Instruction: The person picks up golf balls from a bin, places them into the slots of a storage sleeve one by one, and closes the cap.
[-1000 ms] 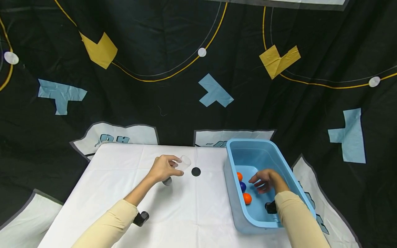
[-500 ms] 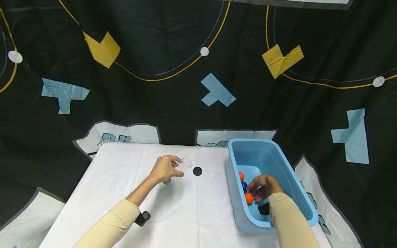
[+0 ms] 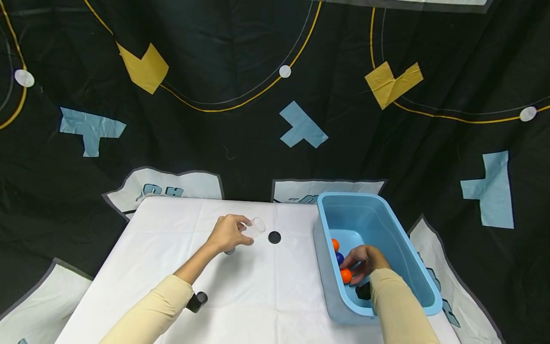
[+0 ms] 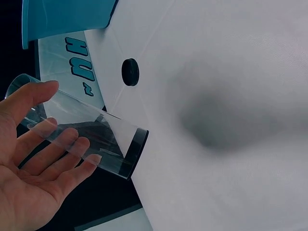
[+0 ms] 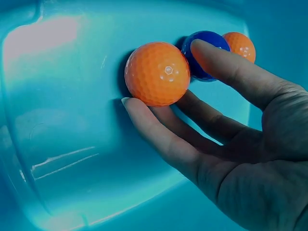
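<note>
My left hand (image 3: pixel 229 234) holds a clear cylindrical container (image 4: pixel 96 130) tilted over the table, thumb on one side and fingers on the other. The container has a dark band at its base; its open rim (image 3: pixel 259 224) faces away to the right in the head view. Inside the blue tub, my right hand (image 3: pixel 365 263) is beside the nearest orange golf ball (image 5: pixel 157 73), its fingertips right at the ball's edge. The thumb overlaps a dark blue golf ball (image 5: pixel 202 72) in the right wrist view. A second orange golf ball (image 5: pixel 240 46) lies beyond it, in the same row.
The blue tub (image 3: pixel 324 277) stands on the right of the white-covered table (image 3: pixel 253 301). A black round lid (image 3: pixel 274 237) lies between the tub and my left hand. A black curtain (image 3: pixel 240 138) hangs behind the table.
My right hand has moved left and down in the tub, closer to the row of balls. The left hand stays almost still with the container.
</note>
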Demonstrator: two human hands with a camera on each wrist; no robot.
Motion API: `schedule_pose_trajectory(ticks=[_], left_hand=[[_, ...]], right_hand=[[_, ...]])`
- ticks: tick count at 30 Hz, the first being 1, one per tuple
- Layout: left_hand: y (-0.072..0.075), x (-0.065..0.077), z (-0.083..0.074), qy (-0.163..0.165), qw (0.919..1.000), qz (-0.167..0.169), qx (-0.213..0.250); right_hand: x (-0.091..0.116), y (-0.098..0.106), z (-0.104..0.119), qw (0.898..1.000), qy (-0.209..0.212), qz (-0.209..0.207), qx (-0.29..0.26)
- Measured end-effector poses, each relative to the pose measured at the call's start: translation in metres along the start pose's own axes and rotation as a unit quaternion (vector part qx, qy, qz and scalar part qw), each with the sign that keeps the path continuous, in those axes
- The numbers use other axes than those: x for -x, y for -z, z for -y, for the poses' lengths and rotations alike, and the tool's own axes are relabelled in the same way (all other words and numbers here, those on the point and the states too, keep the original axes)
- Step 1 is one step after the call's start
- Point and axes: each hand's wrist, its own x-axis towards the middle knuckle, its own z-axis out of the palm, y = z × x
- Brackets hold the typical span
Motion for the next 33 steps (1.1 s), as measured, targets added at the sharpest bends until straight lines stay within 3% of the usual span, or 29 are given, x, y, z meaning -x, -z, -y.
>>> schedule_pose_trajectory(ticks=[11, 15, 21, 26, 33], left_hand=[[-0.001, 0.002, -0.002, 0.009, 1.0000, 0.001, 0.000], [-0.001, 0.002, -0.003, 0.013, 0.9999, -0.003, -0.001], [-0.002, 0.003, -0.003, 0.030, 0.9995, -0.008, 0.004], [-0.002, 0.003, -0.005, 0.027, 0.9996, -0.004, 0.007], [-0.002, 0.003, -0.011, 0.014, 0.9997, 0.013, 0.014]], right_hand=[[0.006, 0.000, -0.001, 1.000, -0.009, -0.008, 0.004], [0.007, 0.009, 0.002, 1.000, -0.013, 0.013, 0.000], [0.013, 0.024, 0.009, 0.999, 0.014, 0.037, -0.011], [0.026, 0.033, 0.020, 0.999, 0.037, 0.022, -0.020], [0.049, 0.040, 0.045, 0.994, 0.112, 0.015, -0.005]])
